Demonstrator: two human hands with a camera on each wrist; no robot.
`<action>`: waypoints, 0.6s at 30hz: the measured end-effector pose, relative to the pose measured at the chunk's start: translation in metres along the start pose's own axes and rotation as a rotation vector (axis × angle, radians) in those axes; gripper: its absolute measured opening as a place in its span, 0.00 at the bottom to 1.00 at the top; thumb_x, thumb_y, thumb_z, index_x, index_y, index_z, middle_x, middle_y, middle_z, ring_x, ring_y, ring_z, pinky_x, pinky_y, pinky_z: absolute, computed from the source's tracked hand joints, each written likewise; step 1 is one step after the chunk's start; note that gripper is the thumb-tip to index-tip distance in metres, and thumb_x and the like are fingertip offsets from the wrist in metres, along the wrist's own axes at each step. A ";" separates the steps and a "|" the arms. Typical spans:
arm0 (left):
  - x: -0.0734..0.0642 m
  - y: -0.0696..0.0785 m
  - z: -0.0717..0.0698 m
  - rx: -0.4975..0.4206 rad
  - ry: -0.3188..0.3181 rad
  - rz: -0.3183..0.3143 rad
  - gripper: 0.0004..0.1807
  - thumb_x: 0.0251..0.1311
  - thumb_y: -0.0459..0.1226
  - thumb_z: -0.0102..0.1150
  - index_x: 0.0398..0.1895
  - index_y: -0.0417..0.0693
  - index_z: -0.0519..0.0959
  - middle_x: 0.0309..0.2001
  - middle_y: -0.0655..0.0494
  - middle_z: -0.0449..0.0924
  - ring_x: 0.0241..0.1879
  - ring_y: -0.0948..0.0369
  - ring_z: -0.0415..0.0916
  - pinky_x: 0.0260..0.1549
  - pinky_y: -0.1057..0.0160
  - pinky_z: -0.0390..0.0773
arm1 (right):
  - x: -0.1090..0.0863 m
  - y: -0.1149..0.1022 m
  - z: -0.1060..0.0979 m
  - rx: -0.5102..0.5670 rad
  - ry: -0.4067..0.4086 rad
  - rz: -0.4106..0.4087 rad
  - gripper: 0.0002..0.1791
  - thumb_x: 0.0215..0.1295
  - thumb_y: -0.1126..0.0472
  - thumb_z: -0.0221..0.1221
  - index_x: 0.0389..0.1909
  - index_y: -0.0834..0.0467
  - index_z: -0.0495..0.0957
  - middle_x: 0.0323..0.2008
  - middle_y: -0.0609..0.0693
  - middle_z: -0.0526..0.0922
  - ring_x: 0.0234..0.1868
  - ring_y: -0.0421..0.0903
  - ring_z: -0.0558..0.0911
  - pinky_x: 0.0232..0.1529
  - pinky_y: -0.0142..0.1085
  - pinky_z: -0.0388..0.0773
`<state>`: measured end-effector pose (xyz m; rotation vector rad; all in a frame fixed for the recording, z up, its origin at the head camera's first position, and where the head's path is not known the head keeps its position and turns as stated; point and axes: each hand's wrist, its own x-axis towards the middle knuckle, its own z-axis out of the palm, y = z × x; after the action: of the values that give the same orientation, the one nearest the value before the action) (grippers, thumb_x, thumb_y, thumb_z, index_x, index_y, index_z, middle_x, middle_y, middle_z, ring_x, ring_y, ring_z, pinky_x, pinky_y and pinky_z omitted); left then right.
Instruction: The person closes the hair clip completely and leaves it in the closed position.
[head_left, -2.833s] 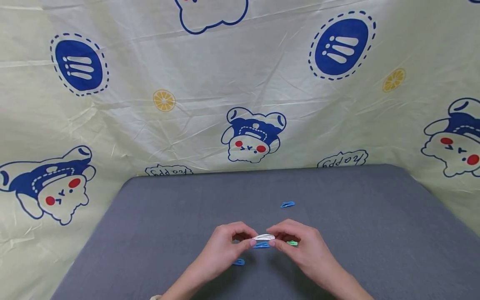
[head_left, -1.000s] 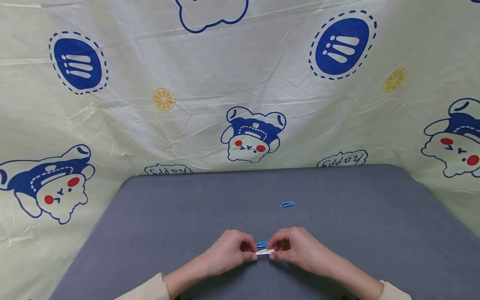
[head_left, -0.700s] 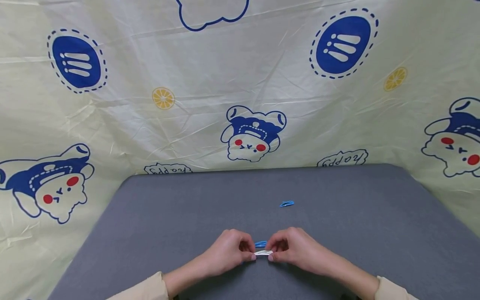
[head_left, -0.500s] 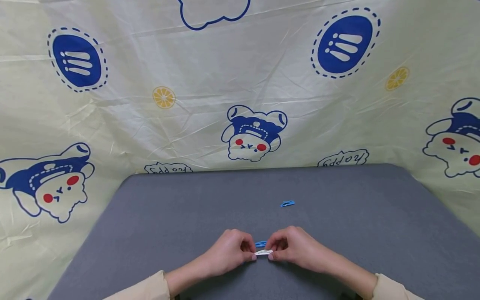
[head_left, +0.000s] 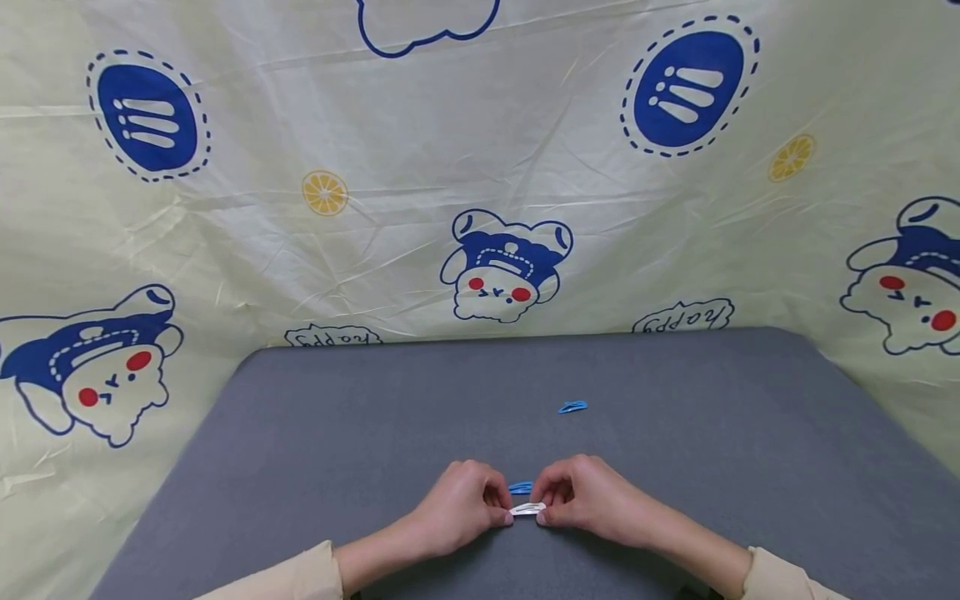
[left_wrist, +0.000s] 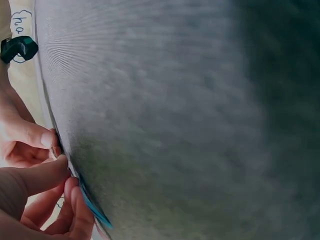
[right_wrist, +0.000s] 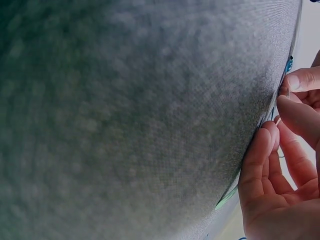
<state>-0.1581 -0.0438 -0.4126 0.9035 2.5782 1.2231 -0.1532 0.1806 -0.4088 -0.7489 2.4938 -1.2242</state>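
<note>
A white snap hair clip lies crosswise between my two hands in the head view. The left hand pinches its left end between thumb and fingers. Its right end is pinched by the right hand. Just behind the white clip, a blue hair clip rests on the table, partly covered by fingers. In the left wrist view, another blue clip lies beneath the left fingers. A green clip shows beside the right hand in the right wrist view. Fingertips hide both ends of the white clip.
Farther back on the grey cloth-covered table lies another blue hair clip. A pale printed curtain hangs behind the table's far edge.
Since the earliest frame both hands have come nearer and lower with the white clip. In the head view they now cover the green clip and the left blue clip. Recently they have barely moved.
</note>
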 end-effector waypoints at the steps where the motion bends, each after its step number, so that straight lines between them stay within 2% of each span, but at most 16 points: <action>1: 0.000 0.001 0.000 0.021 0.002 0.004 0.09 0.46 0.30 0.74 0.19 0.50 0.82 0.18 0.71 0.73 0.20 0.75 0.69 0.22 0.74 0.71 | 0.000 0.000 0.000 -0.004 0.000 -0.007 0.06 0.54 0.62 0.71 0.31 0.51 0.84 0.22 0.39 0.79 0.24 0.35 0.77 0.26 0.30 0.74; 7: 0.001 0.004 0.000 0.103 -0.017 -0.003 0.09 0.45 0.31 0.75 0.19 0.50 0.83 0.20 0.71 0.72 0.21 0.75 0.68 0.23 0.74 0.70 | 0.000 0.000 0.000 -0.015 -0.029 0.000 0.07 0.54 0.62 0.72 0.31 0.51 0.83 0.23 0.40 0.78 0.25 0.35 0.77 0.26 0.30 0.74; 13: 0.002 0.004 -0.002 0.134 -0.046 0.014 0.08 0.46 0.31 0.75 0.21 0.50 0.84 0.21 0.71 0.71 0.22 0.75 0.68 0.24 0.74 0.70 | 0.001 0.001 -0.001 -0.017 -0.047 0.010 0.07 0.54 0.61 0.72 0.31 0.50 0.84 0.24 0.40 0.78 0.25 0.36 0.77 0.27 0.30 0.74; 18: 0.001 0.003 -0.002 0.134 -0.038 0.043 0.08 0.46 0.30 0.75 0.21 0.50 0.84 0.22 0.70 0.73 0.22 0.76 0.69 0.25 0.75 0.70 | 0.000 0.002 -0.001 -0.009 -0.038 -0.021 0.07 0.54 0.61 0.72 0.32 0.51 0.84 0.25 0.40 0.78 0.26 0.35 0.77 0.27 0.30 0.74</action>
<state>-0.1577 -0.0431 -0.4087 1.0017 2.6492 1.0429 -0.1543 0.1826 -0.4099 -0.7954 2.4686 -1.1956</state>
